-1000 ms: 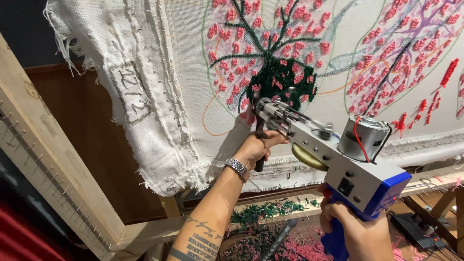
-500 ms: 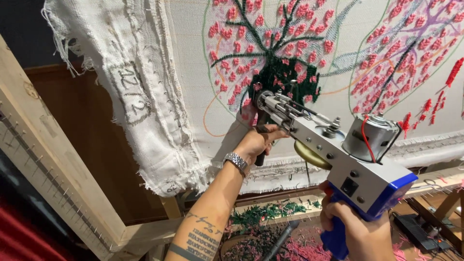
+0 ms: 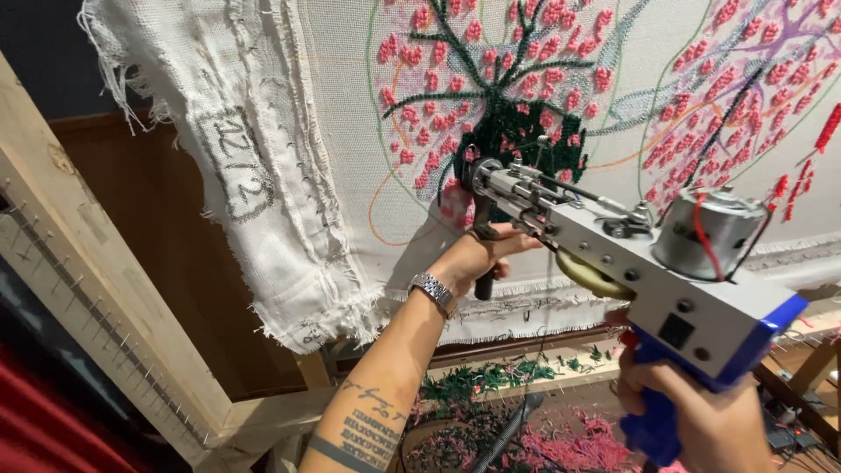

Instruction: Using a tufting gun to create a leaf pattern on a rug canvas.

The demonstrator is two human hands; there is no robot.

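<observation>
A blue and grey tufting gun points at a white cloth stretched on a wooden frame. Its tip touches the dark green tufted patch of a tree design with pink blossoms. My left hand, with a metal watch on the wrist, grips the gun's black front handle. My right hand holds the blue rear grip at the lower right. A silver motor with a red wire sits on top of the gun.
Loose folded cloth edge hangs at the left of the frame. Pink and green yarn scraps lie on the floor below. A second tree design fills the cloth's right side.
The gun and both hands have moved slightly to the right and up along the green patch; the view has shifted with them.
</observation>
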